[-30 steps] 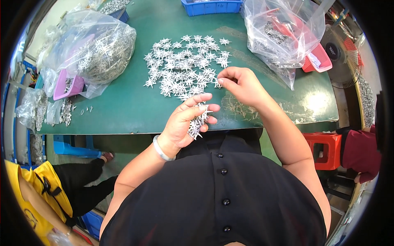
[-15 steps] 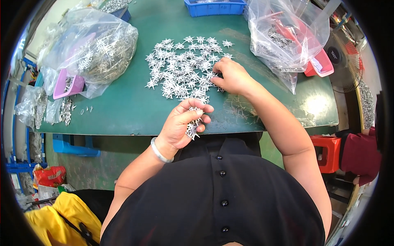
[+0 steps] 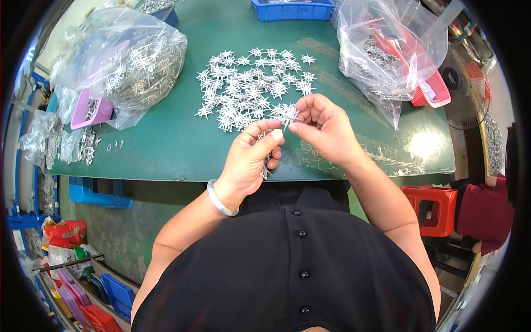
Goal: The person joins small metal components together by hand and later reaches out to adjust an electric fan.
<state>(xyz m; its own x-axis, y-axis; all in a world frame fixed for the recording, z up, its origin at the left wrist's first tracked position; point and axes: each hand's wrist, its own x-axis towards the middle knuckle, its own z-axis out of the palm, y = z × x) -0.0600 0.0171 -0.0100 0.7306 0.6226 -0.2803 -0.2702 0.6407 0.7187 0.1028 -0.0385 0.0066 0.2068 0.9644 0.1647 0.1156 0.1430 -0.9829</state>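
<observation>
Above the table's near edge, my left hand is closed around several small silvery spiky parts, their points sticking out below the fingers. My right hand pinches another spiky metal part between thumb and fingers, right beside the left fingertips. Whether the two hands' parts touch, I cannot tell. Just beyond both hands, a loose pile of the same star-like parts lies spread over the green table. A pale bangle circles my left wrist.
On the left, a clear plastic bag full of spiky parts leans by a pink scoop. Another bag lies over a red container at right. A blue tray stands at the back. A fan and red stool are at right.
My right hand has drawn back from the pile toward my left hand, bringing a spiky part. My left hand has risen slightly. The yellow clothing at lower left has gone from view, uncovering coloured bins.
</observation>
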